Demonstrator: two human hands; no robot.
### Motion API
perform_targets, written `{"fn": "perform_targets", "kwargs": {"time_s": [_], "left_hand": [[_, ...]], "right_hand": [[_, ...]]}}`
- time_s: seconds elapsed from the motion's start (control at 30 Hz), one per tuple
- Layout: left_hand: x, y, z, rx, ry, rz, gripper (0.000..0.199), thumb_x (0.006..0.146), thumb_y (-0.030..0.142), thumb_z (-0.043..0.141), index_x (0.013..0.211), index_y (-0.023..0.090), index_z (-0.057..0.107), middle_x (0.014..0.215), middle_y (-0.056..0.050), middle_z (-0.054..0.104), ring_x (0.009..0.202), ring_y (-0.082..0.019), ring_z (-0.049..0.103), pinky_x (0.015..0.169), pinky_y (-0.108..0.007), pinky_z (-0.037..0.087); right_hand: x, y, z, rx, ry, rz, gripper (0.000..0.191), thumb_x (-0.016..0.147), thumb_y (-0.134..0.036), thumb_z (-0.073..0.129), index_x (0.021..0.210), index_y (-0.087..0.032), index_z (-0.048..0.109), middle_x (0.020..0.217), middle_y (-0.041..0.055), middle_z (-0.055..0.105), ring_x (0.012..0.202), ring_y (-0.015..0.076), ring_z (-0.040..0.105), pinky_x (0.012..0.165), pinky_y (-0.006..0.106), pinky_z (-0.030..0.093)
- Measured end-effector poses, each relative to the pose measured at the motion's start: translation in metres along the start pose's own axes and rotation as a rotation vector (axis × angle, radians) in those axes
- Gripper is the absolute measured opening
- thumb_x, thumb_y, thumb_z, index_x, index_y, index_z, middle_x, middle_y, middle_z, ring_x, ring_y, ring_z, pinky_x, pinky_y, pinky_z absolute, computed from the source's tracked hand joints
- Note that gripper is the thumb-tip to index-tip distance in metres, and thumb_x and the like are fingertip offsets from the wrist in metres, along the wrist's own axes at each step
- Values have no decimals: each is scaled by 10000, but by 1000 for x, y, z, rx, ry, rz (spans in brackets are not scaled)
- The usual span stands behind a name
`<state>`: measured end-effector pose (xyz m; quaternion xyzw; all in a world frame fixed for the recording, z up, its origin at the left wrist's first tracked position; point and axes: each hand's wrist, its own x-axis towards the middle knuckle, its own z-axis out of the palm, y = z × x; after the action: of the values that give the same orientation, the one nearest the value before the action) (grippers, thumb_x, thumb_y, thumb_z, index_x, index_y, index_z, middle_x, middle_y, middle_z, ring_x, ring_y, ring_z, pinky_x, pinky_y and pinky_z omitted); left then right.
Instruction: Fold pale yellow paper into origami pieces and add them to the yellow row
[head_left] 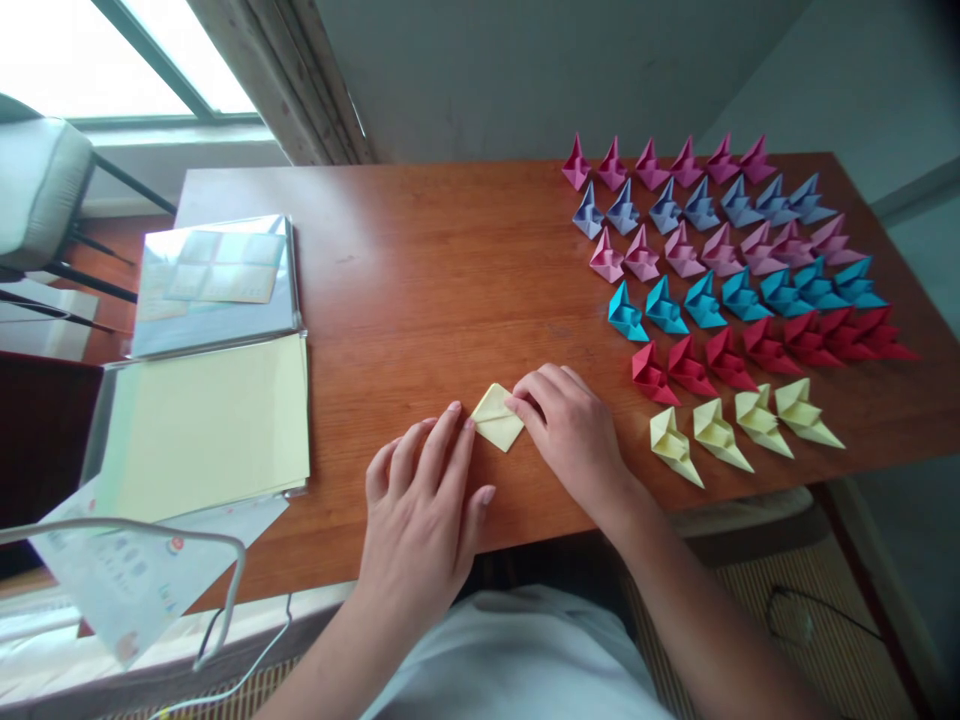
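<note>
A small folded square of pale yellow origami paper (497,428) lies on the wooden table, a crease running across it. My left hand (420,495) rests flat to its left, fingers stretched out, the index fingertip at the paper's left corner. At the right corner, my right hand (566,425) pinches the paper between thumb and fingers. To the right of that hand stands a row of folded pale yellow origami pieces (716,433). Behind them are rows of matching pieces in red (727,358), blue (703,299), pink (681,250), lavender (664,208) and magenta (649,164).
On the table's left side lies a stack of pale yellow sheets (217,420), with a clear-covered pack (217,285) behind it. A printed paper (135,580) and a white bent tube (150,522) are at the front left. A chair (41,190) stands by the window.
</note>
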<state>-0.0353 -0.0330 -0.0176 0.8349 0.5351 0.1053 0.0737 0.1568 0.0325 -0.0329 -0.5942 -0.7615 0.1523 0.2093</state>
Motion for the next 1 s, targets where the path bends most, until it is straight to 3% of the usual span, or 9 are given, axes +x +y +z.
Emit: {"fn": "perform_targets", "kwargs": {"time_s": [0.13, 0.27, 0.43, 0.7, 0.83, 1.0], "left_hand": [[5, 6, 2, -30, 21, -7, 607, 982, 347, 506, 1505, 56, 405, 1570, -200, 450, 1369, -371, 433, 1110, -514, 302], [15, 4, 3, -45, 66, -26, 529, 973, 330, 526, 1440, 87, 478, 1488, -177, 548, 1296, -348, 504, 1080, -487, 356], [25, -4, 2, -65, 93, -21, 497, 958, 302, 552, 1413, 109, 497, 1436, -163, 588, 1251, -332, 544, 1032, -464, 412], [47, -18, 1, -197, 108, -55, 410, 957, 237, 538, 1362, 169, 535, 1303, -115, 669, 1167, -288, 608, 988, -435, 486], [53, -19, 2, -363, 110, -70, 406, 945, 222, 562, 1349, 199, 547, 1256, -97, 699, 1112, -258, 654, 974, -424, 513], [53, -17, -6, -745, 96, -150, 413, 932, 230, 619, 1342, 198, 574, 1170, -82, 735, 950, -186, 705, 879, -332, 564]], "right_hand": [[0, -1, -1, 19, -8, 6, 147, 981, -267, 619, 846, -211, 605, 859, 35, 645, 853, 220, 589, 799, 338, 459], [-5, -3, -4, 31, 26, 13, 107, 993, -272, 591, 915, -206, 623, 920, 58, 654, 903, 232, 603, 839, 353, 477], [-16, -9, -8, -39, 64, 126, 141, 936, -344, 665, 943, -209, 626, 957, 80, 645, 939, 273, 601, 811, 391, 493], [-18, -9, -9, 147, 46, 72, 84, 928, -136, 621, 885, -207, 606, 1024, 72, 664, 989, 247, 604, 882, 380, 496], [-20, -9, -15, 354, 57, 44, 94, 945, -130, 583, 920, -218, 606, 1045, 57, 707, 962, 209, 648, 851, 338, 520], [-22, -15, -22, 471, 136, 44, 128, 920, -114, 582, 951, -231, 624, 976, 33, 731, 899, 187, 683, 812, 311, 542]]}}
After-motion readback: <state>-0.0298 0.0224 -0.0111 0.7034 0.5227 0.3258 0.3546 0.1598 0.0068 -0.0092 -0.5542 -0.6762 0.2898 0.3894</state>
